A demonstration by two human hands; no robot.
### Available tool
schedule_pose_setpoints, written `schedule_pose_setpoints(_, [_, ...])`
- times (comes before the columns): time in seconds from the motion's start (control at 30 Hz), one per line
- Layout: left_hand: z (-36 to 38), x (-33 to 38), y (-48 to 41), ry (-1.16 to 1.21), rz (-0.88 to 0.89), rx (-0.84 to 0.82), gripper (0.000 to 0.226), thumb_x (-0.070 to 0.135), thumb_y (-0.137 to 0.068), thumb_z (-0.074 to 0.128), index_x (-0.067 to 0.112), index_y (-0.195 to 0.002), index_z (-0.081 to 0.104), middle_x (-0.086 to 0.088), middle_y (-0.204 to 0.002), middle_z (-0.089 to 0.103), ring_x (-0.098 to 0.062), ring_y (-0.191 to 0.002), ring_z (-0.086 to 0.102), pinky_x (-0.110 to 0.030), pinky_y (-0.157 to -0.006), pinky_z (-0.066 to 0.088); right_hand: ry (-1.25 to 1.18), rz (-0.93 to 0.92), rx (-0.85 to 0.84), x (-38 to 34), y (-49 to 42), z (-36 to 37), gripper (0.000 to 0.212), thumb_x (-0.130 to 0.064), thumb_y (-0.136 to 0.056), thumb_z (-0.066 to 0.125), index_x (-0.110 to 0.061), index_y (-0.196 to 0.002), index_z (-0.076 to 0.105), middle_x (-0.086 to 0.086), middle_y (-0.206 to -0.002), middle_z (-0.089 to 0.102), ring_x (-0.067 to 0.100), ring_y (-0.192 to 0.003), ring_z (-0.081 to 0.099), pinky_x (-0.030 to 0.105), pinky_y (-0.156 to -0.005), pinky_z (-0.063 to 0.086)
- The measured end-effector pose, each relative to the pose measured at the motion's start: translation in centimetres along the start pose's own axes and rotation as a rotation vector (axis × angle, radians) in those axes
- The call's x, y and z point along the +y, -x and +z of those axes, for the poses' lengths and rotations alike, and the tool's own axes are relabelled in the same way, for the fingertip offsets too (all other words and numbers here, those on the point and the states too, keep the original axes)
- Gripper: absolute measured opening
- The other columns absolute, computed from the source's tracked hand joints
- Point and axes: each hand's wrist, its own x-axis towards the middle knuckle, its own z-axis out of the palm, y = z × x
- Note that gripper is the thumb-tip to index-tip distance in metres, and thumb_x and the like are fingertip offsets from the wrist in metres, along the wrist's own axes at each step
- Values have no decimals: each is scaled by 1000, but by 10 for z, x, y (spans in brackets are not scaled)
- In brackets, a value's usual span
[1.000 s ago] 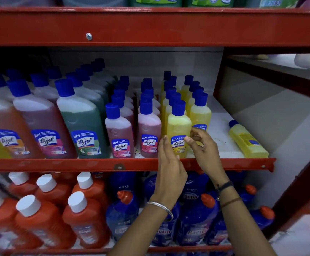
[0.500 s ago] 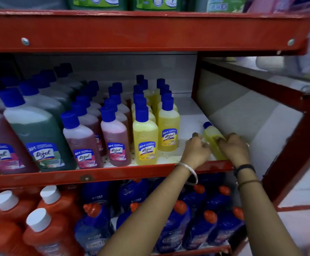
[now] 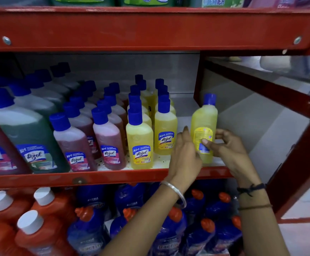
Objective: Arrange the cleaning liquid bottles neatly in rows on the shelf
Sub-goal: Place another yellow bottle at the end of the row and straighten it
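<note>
A yellow bottle with a blue cap (image 3: 205,119) stands upright at the right end of the middle shelf (image 3: 104,177), its back label facing me. My right hand (image 3: 228,150) grips its lower body with thumb and fingers. My left hand (image 3: 184,156) touches its left side, fingers spread. To the left stand two rows of yellow bottles (image 3: 166,133), then pink bottles (image 3: 108,143) and large green bottles (image 3: 30,143) and maroon ones, all with blue caps.
White shelf floor shows between the yellow rows and the held bottle. The red upright frame (image 3: 198,76) borders the right side. Above runs a red shelf beam (image 3: 150,28). Below stand orange bottles (image 3: 32,231) with white caps and blue bottles (image 3: 170,231) with orange caps.
The yellow bottle that lay on its side at the shelf's right end has been lifted upright. Both hands moved from the front yellow bottle over to it.
</note>
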Motion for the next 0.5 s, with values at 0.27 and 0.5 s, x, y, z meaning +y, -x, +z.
schedule_pose_setpoints(0.27, [-7,-36,55,154,-9,181,74,-7,-87,40,15,-146,0,-4,-153,5,-23,-142,19,-38,-113,33,109,-121,-197,10,11,51,41,-18,-73,77,-21,-108,55,-9,-107,64,12,-93,65,24,-70,56])
schedule_pose_setpoints(0.5, [-16,-46,55,172,-36,161,64,-9,-87,37,9,-144,14,-8,-140,22,-20,-131,32,-33,-109,37,172,-171,-101,18,14,52,36,-18,-67,81,-34,-86,55,-13,-89,67,-5,-80,64,8,-67,49])
